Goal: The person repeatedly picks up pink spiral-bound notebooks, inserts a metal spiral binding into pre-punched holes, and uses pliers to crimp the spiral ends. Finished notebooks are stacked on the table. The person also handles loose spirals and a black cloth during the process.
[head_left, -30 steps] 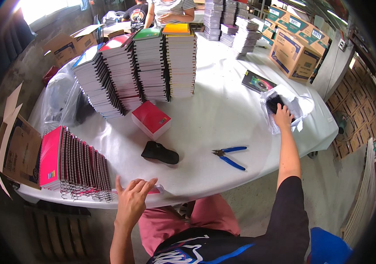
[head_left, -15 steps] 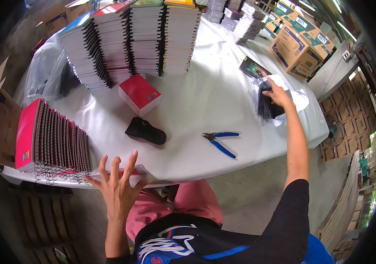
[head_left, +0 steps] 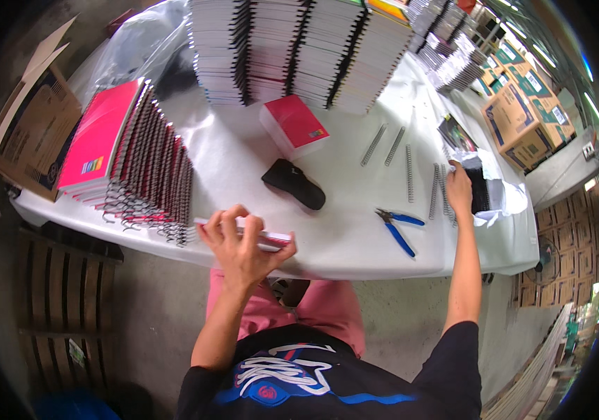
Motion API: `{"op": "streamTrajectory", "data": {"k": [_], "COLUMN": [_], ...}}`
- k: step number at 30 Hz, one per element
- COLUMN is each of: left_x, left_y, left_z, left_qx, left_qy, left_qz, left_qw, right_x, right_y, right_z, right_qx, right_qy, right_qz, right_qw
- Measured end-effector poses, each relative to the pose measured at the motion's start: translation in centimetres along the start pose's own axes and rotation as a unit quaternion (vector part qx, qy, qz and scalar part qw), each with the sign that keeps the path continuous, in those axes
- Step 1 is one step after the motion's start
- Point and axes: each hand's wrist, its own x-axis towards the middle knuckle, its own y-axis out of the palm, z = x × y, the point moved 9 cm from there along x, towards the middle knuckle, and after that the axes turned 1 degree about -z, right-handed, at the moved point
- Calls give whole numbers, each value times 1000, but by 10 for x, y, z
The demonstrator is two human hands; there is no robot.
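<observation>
My left hand [head_left: 238, 246] is closed around the edges of a thin pad of pages [head_left: 271, 240] with a red cover side, at the table's front edge. On the right, the fingers of my right hand [head_left: 459, 187] are bent together at the top of a wire spiral coil [head_left: 445, 189], partly hidden under the hand. Beside it a pile of dark coils [head_left: 479, 187] lies in white wrapping [head_left: 508, 196]. Several loose coils [head_left: 409, 173] are spread over the table to the left. Blue-handled cutting pliers [head_left: 399, 229] lie opened between my hands.
Spiral-bound red notebooks [head_left: 107, 136] are stacked at the left. A black pouch-like object [head_left: 294, 183] and a red-covered block of pages [head_left: 295, 126] lie mid-table. Tall notebook stacks [head_left: 268, 56] stand behind. Cartons [head_left: 516, 122] stand at the back right, an opened carton [head_left: 40, 133] at far left.
The view has shifted, so the table things sit farther right. Several coils now lie spread on the table. My left hand has closed on the pad; my right hand has moved off the coil pile.
</observation>
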Motion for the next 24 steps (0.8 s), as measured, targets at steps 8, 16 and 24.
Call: {"op": "streamTrajectory", "data": {"k": [8, 16, 24], "left_x": [0, 0, -2], "left_y": [17, 20, 25], "left_z": [4, -1, 5], "left_qx": [-40, -58, -56], "left_qy": [-15, -17, -31], "left_qz": [24, 9, 62], "left_qw": [999, 998, 996], "right_x": [-127, -155, -174], "right_y": [-22, -8, 16], "right_z": [235, 276, 290], "right_qx": [407, 466, 423], "right_qy": [-181, -197, -201], "right_qz": [238, 169, 369], "right_qw": [863, 846, 803]}}
